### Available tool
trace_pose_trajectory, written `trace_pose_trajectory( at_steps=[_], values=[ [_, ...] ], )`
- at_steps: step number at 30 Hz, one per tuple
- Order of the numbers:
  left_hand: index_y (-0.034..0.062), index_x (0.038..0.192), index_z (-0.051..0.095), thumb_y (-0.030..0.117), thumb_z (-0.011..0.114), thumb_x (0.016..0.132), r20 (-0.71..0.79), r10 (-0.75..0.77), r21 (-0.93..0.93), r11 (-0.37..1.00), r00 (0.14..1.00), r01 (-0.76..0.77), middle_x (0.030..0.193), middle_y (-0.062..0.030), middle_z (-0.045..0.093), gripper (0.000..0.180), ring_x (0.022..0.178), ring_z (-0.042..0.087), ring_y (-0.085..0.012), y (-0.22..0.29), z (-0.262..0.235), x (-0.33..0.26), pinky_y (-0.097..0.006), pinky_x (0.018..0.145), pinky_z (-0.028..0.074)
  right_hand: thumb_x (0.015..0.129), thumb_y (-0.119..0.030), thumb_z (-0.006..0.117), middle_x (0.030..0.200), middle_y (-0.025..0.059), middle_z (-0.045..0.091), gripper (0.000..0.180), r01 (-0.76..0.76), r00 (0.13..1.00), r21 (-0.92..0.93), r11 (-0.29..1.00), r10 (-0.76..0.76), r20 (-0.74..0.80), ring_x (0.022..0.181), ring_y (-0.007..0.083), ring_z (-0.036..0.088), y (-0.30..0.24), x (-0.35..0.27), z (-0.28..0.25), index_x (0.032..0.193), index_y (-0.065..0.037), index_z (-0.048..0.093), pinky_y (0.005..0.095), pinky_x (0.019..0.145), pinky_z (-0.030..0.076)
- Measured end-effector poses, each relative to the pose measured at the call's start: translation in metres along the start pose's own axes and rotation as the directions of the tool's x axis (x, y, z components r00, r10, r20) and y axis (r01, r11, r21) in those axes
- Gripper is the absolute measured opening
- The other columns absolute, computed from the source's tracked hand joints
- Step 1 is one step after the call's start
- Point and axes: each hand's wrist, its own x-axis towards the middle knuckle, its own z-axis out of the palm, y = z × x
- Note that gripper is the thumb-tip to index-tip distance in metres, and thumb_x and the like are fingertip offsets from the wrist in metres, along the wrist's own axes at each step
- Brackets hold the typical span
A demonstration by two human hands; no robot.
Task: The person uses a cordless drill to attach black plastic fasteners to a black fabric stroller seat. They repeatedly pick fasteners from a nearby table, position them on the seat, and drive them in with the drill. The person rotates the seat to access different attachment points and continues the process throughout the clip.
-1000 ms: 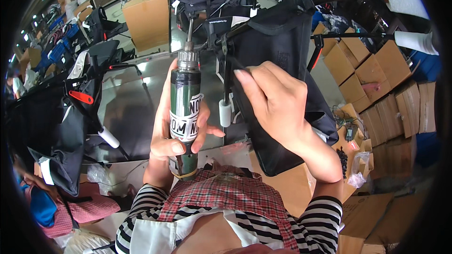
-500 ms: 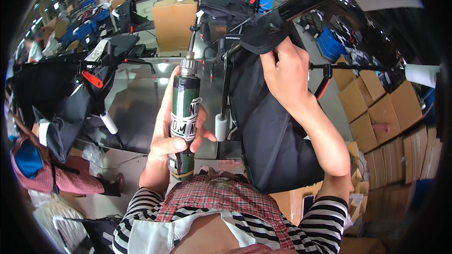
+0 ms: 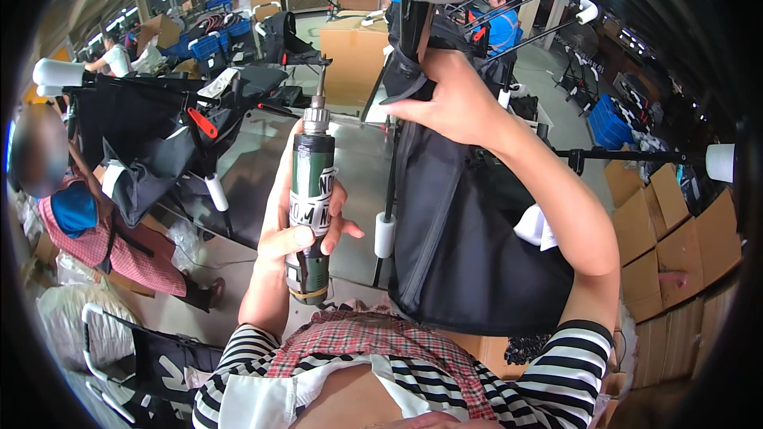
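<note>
A dark metal worktable spreads beyond the screwdriver and to both sides of it. Right of the screwdriver hangs a large black fabric panel; left of it sits a second black fabric piece. Farther left of the screwdriver, beside that piece, is a co-worker in pink checked clothing. A plaid apron lies on the screwdriver's near side, and a cardboard box stands well beyond its front end. The right hand, beyond and to the right of the screwdriver, reaches round a black fabric flap at the panel's upper end — thumb stretched toward the tool, the other fingertips hidden, so I cannot tell how firmly they close. The left hand wraps the screwdriver's body, thumb across its front. A white foam sleeve is just right of the screwdriver; a red lever is well to its left. The slim metal bit points away from the apron.
</note>
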Motion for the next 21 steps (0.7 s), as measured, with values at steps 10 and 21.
trace_pose_trajectory(
  at_steps=[10, 21],
  values=[
    [0.0210, 0.159, -0.008, 0.016, 0.078, 0.077, 0.039, 0.110, 0.093, 0.989, 0.993, -0.113, 0.098, -0.0167, 0.055, 0.119, 0.058, 0.064, -0.0188, 0.000, 0.001, 0.033, -0.044, 0.074, 0.062, 0.087, -0.016, 0.071, 0.068, 0.0137, 0.065, 0.017, -0.062, 0.965, -0.478, 0.876, -0.070, -0.252, 0.061, 0.0352, 0.066, -0.024, -0.033, 0.017, 0.082, -0.003, 0.062, 0.0428, 0.052, 0.053],
    [0.0189, 0.159, -0.005, 0.015, 0.077, 0.078, 0.082, 0.158, 0.162, 0.972, 0.984, -0.169, 0.129, -0.0303, 0.056, 0.116, 0.062, 0.064, -0.0166, -0.007, 0.010, 0.073, -0.033, 0.067, 0.059, 0.088, -0.007, 0.069, 0.066, 0.0159, 0.063, 0.017, -0.188, 0.958, -0.356, 0.916, 0.091, -0.273, 0.060, 0.0349, 0.065, -0.053, -0.041, 0.016, 0.080, -0.001, 0.055, 0.0426, 0.052, 0.049]
  ],
)
